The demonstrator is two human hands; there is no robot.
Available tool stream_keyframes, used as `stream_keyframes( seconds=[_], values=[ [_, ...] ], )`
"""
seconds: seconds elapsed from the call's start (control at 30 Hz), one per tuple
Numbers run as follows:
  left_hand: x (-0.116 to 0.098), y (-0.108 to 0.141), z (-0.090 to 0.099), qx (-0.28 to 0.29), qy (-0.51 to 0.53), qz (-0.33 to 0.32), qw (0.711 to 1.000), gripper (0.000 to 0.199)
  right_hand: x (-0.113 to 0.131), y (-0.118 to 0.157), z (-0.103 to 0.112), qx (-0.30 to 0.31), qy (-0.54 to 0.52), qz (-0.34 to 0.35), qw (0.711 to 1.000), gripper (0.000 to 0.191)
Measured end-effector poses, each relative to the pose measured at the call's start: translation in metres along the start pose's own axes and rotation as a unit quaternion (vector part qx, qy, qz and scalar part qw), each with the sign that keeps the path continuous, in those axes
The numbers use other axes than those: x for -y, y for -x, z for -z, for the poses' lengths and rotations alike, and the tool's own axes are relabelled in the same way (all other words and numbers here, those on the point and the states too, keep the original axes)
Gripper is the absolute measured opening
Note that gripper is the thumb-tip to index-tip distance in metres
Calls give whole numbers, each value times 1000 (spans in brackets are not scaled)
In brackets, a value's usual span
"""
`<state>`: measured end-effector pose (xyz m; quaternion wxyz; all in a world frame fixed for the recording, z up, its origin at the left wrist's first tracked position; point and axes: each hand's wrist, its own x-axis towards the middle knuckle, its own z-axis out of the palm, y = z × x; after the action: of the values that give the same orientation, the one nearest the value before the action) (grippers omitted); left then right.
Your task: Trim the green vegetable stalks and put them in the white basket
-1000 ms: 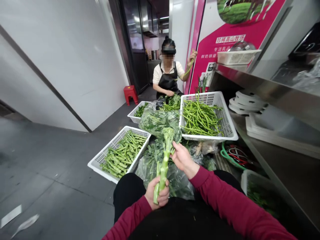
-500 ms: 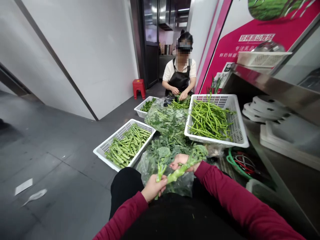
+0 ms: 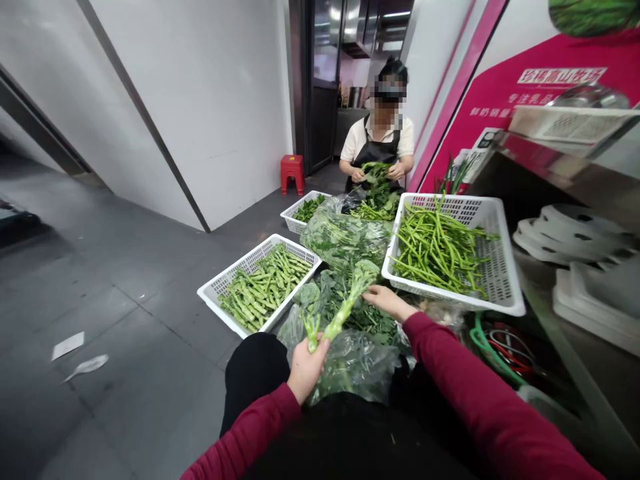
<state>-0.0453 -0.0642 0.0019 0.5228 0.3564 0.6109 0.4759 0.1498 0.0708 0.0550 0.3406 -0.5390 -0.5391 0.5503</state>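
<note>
My left hand [image 3: 307, 367] is closed around the lower end of a thick, pale green broccoli stalk [image 3: 341, 317]. A shorter forked green stem [image 3: 312, 328] sticks up from the same grip. The broccoli's leafy head points up and away from me. My right hand [image 3: 386, 301] is beside that head, its fingers drawn together toward it; whatever is between the fingertips is hidden. Beneath both hands, dark green leaves [image 3: 373, 320] spill over a clear plastic bag [image 3: 360, 363] at my knees.
A white basket [image 3: 213, 295] of cut green stalks stands left, and another basket [image 3: 507, 267] of long thin stems right. Opposite sits a co-worker [image 3: 377, 143] holding leafy greens. A red stool [image 3: 293, 172] is by the doorway; a metal counter [image 3: 555, 157] borders the right side.
My right hand has come off the stalk to the right of its head. The stalk has tipped more upright in my left hand. The co-worker has lifted greens; the view has turned left.
</note>
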Motion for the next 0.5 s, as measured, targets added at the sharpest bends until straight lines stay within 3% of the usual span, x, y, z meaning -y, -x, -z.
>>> stream_keyframes(
  seconds=[0.13,0.23,0.3,0.4,0.5],
  values=[
    [4,-2,-1,5,23,5,1000,46,5,25,-9,58,-219,59,972,21],
    [5,0,-2,17,33,1,999,47,9,32,-22,-23,-272,92,958,13],
    [6,3,-3,34,47,-3,998,46,10,30,-28,-75,-298,74,949,14],
    [7,7,-3,142,98,30,985,43,6,31,-32,-90,-363,18,927,20],
    [10,10,-2,272,183,142,934,41,-1,35,-34,-47,-393,3,918,20]
  ],
)
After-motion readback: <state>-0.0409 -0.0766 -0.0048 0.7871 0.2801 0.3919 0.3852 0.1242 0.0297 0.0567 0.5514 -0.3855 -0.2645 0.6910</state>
